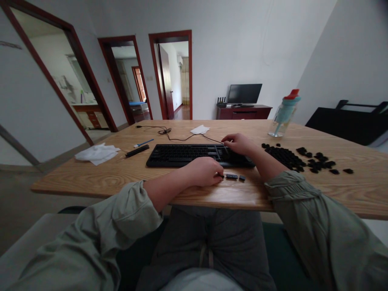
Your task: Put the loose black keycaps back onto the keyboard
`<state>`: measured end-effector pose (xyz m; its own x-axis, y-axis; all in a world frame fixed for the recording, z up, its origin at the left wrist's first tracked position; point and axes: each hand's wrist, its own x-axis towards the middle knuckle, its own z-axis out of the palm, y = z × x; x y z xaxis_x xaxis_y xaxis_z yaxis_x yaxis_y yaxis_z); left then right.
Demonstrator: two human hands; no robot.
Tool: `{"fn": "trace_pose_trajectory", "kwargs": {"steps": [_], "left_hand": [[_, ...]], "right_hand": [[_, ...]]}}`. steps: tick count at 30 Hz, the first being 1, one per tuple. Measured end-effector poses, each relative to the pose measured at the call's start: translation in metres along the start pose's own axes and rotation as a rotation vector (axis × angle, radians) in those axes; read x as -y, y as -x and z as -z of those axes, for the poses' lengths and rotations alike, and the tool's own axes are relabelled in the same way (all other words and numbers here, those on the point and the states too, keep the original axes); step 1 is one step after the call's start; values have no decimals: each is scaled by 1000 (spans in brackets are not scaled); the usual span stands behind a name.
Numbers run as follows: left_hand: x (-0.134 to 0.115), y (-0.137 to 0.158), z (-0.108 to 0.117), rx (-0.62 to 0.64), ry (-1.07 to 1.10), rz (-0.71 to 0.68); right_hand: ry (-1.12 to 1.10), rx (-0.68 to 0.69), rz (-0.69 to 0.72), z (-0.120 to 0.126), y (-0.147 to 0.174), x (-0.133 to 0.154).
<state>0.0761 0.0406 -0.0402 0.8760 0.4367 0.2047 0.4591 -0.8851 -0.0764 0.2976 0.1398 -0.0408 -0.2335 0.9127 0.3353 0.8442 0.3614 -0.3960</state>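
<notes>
A black keyboard [178,153] lies across the middle of the wooden table, with keys in place on its left part. My left hand [206,171] is closed at the keyboard's near edge, low over the table. Between its fingertips is a small dark piece that looks like a keycap [222,176]. Just right of it lie a wider black keycap [232,177] and a smaller keycap [242,178]. My right hand [239,144] rests over the right part of the keyboard, fingers bent around its far edge. That hand and forearm hide some of the keys there.
Many loose black keycaps [281,157] lie in a pile at the right. Behind them stands a clear water bottle [283,115]. A cable [182,139] runs behind the keyboard. Crumpled tissue [97,153], a blue-handled brush [144,142] and a black bar [137,151] lie left.
</notes>
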Motion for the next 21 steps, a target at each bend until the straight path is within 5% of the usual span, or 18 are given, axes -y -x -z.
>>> {"fn": "trace_pose_trajectory", "kwargs": {"steps": [4,7,12,21], "left_hand": [[30,-2,17,-98,101,94],[80,-4,28,-254,168,343],[145,-2,16,-297,214,608],[146,-5,-6,-91,82,599]], "right_hand": [[3,11,-3,1,0,2],[-2,14,-3,2,1,3],[-10,32,-17,2,2,3],[-7,33,-11,3,2,6]]}}
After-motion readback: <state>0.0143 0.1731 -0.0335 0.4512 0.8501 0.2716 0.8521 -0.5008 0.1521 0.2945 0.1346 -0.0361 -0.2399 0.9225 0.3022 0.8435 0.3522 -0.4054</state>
